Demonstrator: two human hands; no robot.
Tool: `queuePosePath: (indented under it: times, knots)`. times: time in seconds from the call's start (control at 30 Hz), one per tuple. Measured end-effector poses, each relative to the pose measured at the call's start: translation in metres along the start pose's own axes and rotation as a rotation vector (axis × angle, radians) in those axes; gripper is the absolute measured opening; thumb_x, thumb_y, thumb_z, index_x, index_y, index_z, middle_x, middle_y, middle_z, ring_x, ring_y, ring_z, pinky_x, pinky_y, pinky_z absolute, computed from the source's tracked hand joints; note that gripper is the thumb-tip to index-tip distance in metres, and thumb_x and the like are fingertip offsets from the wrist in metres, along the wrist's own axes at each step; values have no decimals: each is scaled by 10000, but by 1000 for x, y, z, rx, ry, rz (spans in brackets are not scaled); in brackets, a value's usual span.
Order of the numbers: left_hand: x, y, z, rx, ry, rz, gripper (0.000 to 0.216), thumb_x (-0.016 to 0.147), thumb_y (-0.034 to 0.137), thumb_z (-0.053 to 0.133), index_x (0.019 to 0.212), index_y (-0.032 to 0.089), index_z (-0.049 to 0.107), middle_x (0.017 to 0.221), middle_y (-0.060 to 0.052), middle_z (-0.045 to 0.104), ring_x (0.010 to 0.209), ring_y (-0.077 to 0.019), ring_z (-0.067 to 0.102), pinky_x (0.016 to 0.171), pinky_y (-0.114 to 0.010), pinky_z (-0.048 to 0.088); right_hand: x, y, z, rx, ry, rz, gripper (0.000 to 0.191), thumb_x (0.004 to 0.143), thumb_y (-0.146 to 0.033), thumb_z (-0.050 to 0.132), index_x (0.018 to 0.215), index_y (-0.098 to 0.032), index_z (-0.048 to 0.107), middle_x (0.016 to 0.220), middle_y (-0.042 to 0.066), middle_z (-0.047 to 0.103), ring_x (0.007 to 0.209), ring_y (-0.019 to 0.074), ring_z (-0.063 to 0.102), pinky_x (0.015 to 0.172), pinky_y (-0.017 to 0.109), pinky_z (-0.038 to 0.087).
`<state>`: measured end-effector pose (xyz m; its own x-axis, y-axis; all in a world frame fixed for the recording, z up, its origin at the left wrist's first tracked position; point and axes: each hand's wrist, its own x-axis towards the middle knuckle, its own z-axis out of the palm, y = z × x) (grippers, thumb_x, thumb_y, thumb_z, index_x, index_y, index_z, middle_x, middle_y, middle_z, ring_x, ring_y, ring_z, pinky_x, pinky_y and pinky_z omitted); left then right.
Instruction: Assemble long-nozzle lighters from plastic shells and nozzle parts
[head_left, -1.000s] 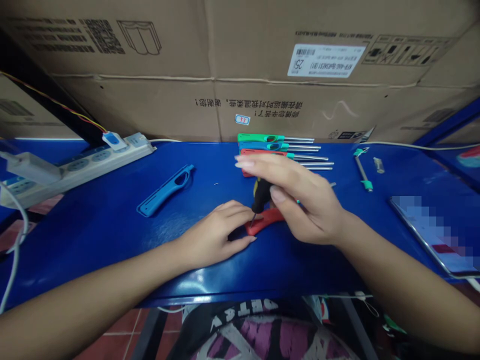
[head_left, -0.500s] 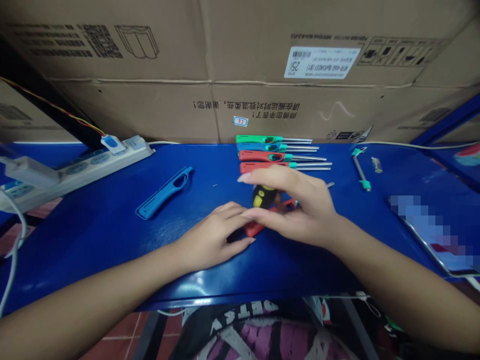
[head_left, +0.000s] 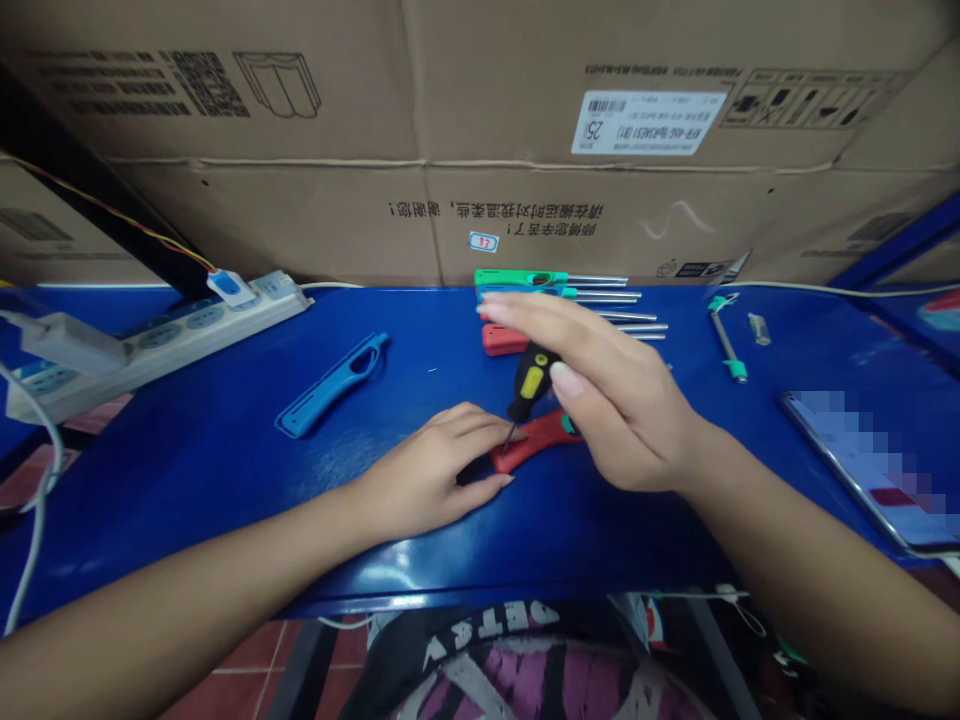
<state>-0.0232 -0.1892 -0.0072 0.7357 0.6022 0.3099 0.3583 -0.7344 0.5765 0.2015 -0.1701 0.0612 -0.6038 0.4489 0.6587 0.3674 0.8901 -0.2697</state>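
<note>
My left hand (head_left: 431, 470) rests on the blue table with its fingers and thumb around the near-left end of a red utility lighter (head_left: 540, 440), pinning it down. In my right hand (head_left: 626, 400) is a small screwdriver (head_left: 532, 380) with a black and yellow handle. The thumb lies against the handle and the fingers arch over its top. The screwdriver leans a little, its thin shaft reaching down to the lighter's left end. My right hand hides the lighter's far end. A blue lighter casing half (head_left: 330, 388) lies left of my hands.
Behind my hands several lighters, among them a green one (head_left: 517, 278), lie in a row. A metal tube with green ends (head_left: 726, 340) and a small clear piece (head_left: 759, 328) lie right. A phone (head_left: 862, 480), power strip (head_left: 172, 335) and cardboard box (head_left: 300, 215) surround the workspace.
My right thumb has shifted right along the screwdriver and the fingers have risen, showing more of its handle and shaft. My left hand stays on the red lighter.
</note>
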Motion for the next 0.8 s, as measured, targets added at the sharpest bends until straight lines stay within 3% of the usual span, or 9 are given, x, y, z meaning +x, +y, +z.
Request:
queuePosePath:
  times: [0.07,0.2,0.3,0.37,0.5,0.57,0.67,0.73,0.8]
  knots:
    - [0,0,0,-2,-8,-7,327,956,245,639,1277,193,599,1186,-72,677,1110,-227,577,990,-401,486,1,0,0,73,-21,47,422,1055,-223,358,1453,-176,492,1368,94,646,1157,184,666,968,336,556]
    - [0,1,-1,4,-15,0,345,957,228,631,1299,203,589,1271,-77,660,1175,-233,568,1048,-421,460,1,2,0,-108,79,-19,314,974,-342,619,1242,-183,654,1035,49,769,909,174,730,860,291,585]
    - [-1,1,-1,3,-24,-7,324,954,233,638,1273,199,594,1239,-74,668,1142,-228,575,1025,-410,472,1,1,0,-48,20,-41,387,1034,-263,467,1398,-157,543,1251,99,711,1105,196,689,954,340,562]
    - [-1,1,0,10,-12,-2,272,954,243,641,1219,192,608,1194,-74,673,1124,-229,578,1007,-403,479,2,-2,2,84,-17,-7,416,1043,-193,396,1448,-150,484,1326,105,667,1128,173,670,952,325,562]
    - [-1,0,0,7,14,9,203,957,237,631,1155,196,616,1141,-75,672,1094,-228,596,973,-395,495,1,-6,5,-41,97,-74,323,962,-344,648,1246,-190,643,966,27,752,799,138,700,763,253,586]
    - [-1,0,1,-3,6,-2,208,962,246,623,1163,192,613,1161,-86,668,1120,-241,593,984,-408,493,0,-7,5,-118,123,-103,330,976,-363,618,1262,-201,643,1049,49,753,899,166,715,805,278,590]
    - [-1,0,1,12,-16,-12,220,964,255,622,1173,186,619,1196,-96,660,1170,-263,578,1029,-438,471,2,-9,4,38,41,-47,380,1052,-227,386,1386,-197,564,1259,76,702,1114,183,679,915,330,580]
    - [-1,0,0,22,-22,-11,216,961,241,626,1170,186,620,1188,-91,663,1144,-254,586,1019,-431,476,2,-8,3,88,32,-18,364,1053,-220,399,1369,-192,578,1145,59,738,1011,160,704,863,301,588]
    - [-1,1,0,26,-12,-9,220,955,221,631,1174,194,618,1154,-77,672,1080,-234,600,979,-409,494,0,-6,3,-39,102,-48,294,1010,-307,561,1264,-189,649,964,35,756,844,148,713,775,268,585]
